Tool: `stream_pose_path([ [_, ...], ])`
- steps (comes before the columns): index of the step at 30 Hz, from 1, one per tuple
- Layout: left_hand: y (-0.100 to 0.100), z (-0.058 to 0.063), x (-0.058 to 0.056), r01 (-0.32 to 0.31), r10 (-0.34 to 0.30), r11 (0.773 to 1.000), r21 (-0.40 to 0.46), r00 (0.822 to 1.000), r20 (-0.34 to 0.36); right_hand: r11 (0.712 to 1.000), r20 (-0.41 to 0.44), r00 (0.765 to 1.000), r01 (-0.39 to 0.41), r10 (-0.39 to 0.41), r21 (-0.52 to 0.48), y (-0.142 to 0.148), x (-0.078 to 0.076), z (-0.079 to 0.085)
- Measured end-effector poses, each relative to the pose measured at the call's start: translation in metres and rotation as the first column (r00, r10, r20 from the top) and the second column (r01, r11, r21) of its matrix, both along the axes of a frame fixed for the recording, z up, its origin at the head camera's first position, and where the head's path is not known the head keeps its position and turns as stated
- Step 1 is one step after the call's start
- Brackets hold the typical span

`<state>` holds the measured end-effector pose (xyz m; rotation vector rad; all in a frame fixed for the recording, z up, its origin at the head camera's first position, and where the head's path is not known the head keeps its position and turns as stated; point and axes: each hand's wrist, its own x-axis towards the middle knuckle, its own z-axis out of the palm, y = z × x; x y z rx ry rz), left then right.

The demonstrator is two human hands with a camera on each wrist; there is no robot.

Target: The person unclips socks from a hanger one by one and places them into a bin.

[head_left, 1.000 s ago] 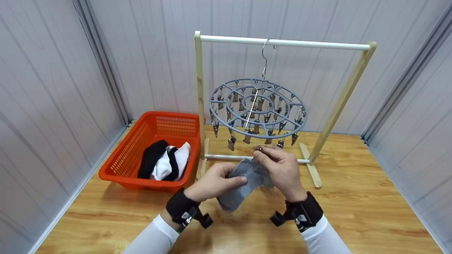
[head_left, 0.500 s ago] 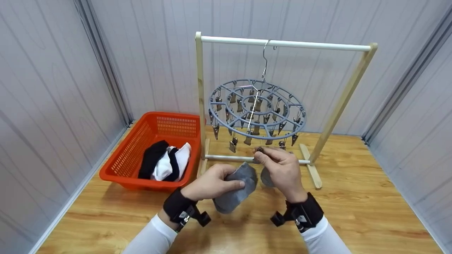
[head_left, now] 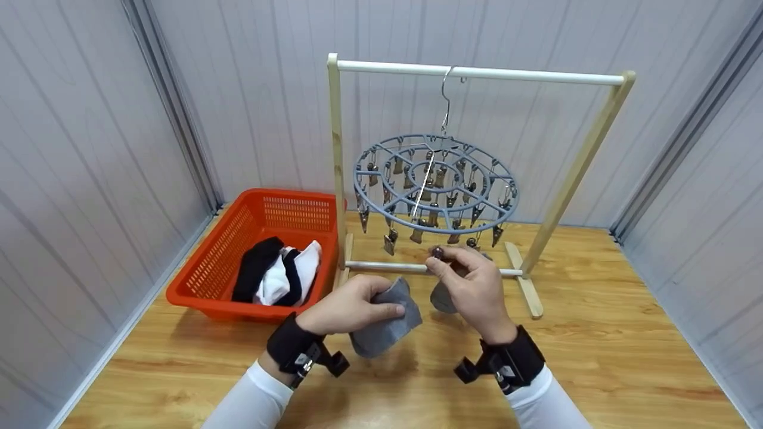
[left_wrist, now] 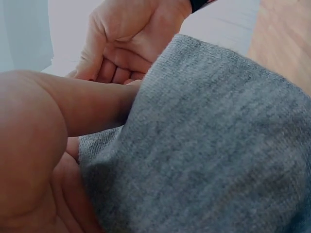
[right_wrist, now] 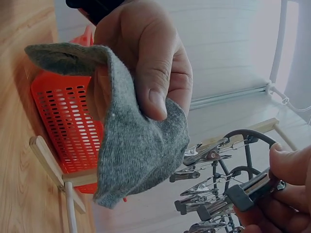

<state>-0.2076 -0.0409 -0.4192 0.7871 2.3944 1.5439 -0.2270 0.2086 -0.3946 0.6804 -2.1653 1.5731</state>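
Note:
My left hand [head_left: 351, 307] pinches a grey sock [head_left: 387, 325] between thumb and fingers; the sock's knit [left_wrist: 214, 136] fills much of the left wrist view. My right hand [head_left: 477, 292] pinches a metal clip [head_left: 438, 252] at the near edge of a round clip hanger [head_left: 434, 229]. In the right wrist view, that clip [right_wrist: 250, 191] has dark tips and holds no cloth. The sock and the clip are apart. Behind my right hand shows another piece of grey cloth [head_left: 443, 299]; the hand hides how it hangs.
The hanger hooks over the white bar [head_left: 536, 74] of a wooden stand [head_left: 577, 173]. Several clips [head_left: 389, 241] dangle from its rings. To the left, an orange basket [head_left: 208, 307] holds black cloth [head_left: 253, 268] and white cloth [head_left: 307, 265]. Panelled walls close in the wooden table [head_left: 596, 333].
My left hand has drawn the grey sock left, away from the clip and my right hand. The right hand stays almost in place with the clip.

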Motion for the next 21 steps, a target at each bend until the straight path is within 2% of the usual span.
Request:
stream_pose_path([
  [7, -0.004, 0.002, 0.0, -0.014, 0.014, 1.0, -0.02, 1.0, -0.007, 0.999, -0.032, 0.999, 0.022, -0.021, 0.026, -0.001, 0.005, 0.003],
  [11, -0.006, 0.003, 0.0, -0.02, 0.019, 0.999, -0.03, 1.0, -0.007, 0.998, -0.111, 0.993, 0.045, -0.039, 0.05, -0.001, 0.007, 0.003],
  [17, -0.014, 0.007, 0.0, -0.042, 0.042, 0.999, -0.027, 0.999, -0.014, 0.989, -0.296, 0.953, 0.097, -0.058, 0.116, -0.001, 0.009, 0.001],
  [21, -0.02, 0.01, 0.0, -0.053, 0.053, 0.999, -0.009, 0.998, -0.037, 0.982, -0.373, 0.926, 0.127, -0.066, 0.142, -0.001, 0.01, 0.001],
])
